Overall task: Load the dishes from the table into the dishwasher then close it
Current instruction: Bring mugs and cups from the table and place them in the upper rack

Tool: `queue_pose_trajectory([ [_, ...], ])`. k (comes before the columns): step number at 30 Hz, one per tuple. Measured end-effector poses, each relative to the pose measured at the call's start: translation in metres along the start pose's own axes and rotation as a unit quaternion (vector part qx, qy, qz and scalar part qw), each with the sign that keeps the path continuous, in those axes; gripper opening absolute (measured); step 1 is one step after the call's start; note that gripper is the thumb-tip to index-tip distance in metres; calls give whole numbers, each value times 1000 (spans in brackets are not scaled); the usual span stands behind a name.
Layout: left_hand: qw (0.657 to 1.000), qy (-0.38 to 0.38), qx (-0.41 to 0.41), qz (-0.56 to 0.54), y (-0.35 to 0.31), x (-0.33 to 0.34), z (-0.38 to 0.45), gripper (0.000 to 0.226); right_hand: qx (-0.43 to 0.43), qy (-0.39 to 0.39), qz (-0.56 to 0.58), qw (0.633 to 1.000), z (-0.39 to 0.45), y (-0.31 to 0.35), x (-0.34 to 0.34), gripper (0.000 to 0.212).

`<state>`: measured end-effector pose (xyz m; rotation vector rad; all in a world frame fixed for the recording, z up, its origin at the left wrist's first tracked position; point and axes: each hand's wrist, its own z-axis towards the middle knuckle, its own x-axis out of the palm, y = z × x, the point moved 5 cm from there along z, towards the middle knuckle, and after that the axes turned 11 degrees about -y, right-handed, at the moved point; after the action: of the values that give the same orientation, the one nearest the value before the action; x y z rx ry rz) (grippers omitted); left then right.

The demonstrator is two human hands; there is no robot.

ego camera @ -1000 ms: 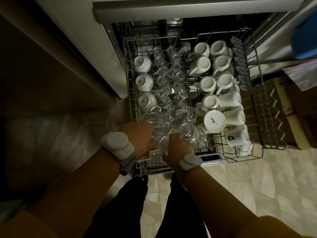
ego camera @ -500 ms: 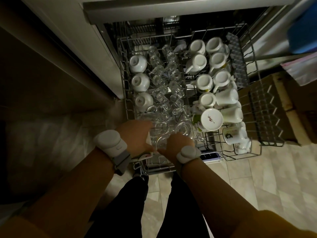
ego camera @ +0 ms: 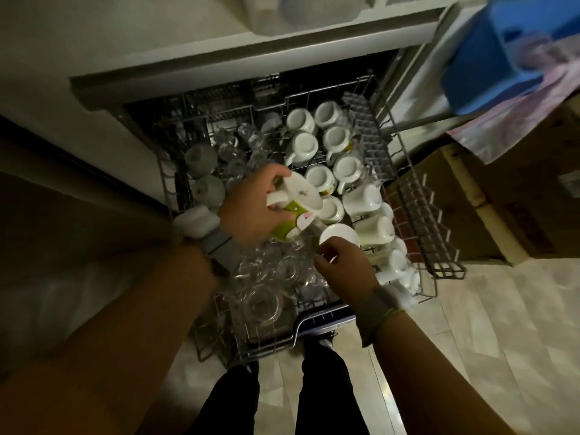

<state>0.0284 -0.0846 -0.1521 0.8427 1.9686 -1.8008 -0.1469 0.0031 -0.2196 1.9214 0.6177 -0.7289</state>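
Note:
The dishwasher's upper rack (ego camera: 434, 269) is pulled out over the floor. Upside-down white mugs (ego camera: 303, 145) fill its right half, clear glass cups (ego camera: 263, 306) its middle and front, small bowls (ego camera: 201, 159) its left side. My left hand (ego camera: 248, 206) grips a green-and-white mug (ego camera: 297, 205), tilted with its base up, above the rack's middle. Just to the right, my right hand (ego camera: 346, 266) curls its fingers on the near edge of an upturned white mug (ego camera: 340, 234) standing in the rack.
A cardboard box (ego camera: 502, 215) stands right of the rack, with a blue container (ego camera: 502, 51) and pink cloth (ego camera: 518, 120) above it. The white cabinet front (ego camera: 94, 51) runs along the left. My legs stand on the tiled floor (ego camera: 470, 324) at the rack's front.
Both hands have left the glass cups at the rack's front. My left hand has lifted the green-and-white mug off the rack; my right hand has shifted right to a white mug.

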Motion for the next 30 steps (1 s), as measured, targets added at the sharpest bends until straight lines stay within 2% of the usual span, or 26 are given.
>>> queue_pose_trajectory([
  [4,999,-10,26,16,6,38,45,61,8,-15,27,999,4,-21,-10,4],
  [9,998,-9,37,43,20,70,58,52,9,0,46,999,1,-42,-19,3],
  [18,999,-18,0,31,52,83,49,45,3,14,36,999,10,-55,-33,5],
  [24,996,-21,21,79,62,80,49,48,-9,12,32,999,16,-56,-33,6],
  [27,989,-10,29,148,62,77,54,54,-11,17,22,1000,18,-54,-30,7],
  [30,983,-2,5,183,64,82,51,84,-2,27,7,1000,18,-53,-29,10],
])
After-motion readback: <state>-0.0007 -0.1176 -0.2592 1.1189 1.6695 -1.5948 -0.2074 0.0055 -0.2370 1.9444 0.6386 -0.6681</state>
